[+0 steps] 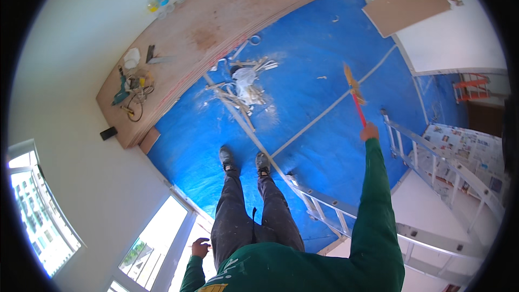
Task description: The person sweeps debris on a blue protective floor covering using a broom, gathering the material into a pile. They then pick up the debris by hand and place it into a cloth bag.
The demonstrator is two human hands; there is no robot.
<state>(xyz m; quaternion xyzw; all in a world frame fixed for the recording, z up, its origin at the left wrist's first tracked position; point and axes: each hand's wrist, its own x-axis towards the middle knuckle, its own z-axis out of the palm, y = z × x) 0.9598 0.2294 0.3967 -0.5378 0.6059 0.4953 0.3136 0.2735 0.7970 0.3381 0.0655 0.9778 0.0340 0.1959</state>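
My right hand (370, 131) is closed round the red handle of a short broom (352, 85), held out at the right. The yellowish bristles point away from me, over the blue floor covering (303, 103); whether they touch it I cannot tell. Low at my left side hangs my left hand (200, 247), nothing in it, its fingers loosely bent and apart beside my thigh. A heap of wood strips and scraps with crumpled white plastic (247, 85) lies on the covering ahead of my shoes, with pale dust around it.
Stacked wood sheets (211, 27) run along the wall at far left, bearing a green power drill (121, 87), a try square (157, 57) and plastic bottles (165, 2). An aluminium ladder (432, 154) stands at right. Beyond it is an orange step stool (471, 87). A roll of tape (254, 39) lies near the scraps.
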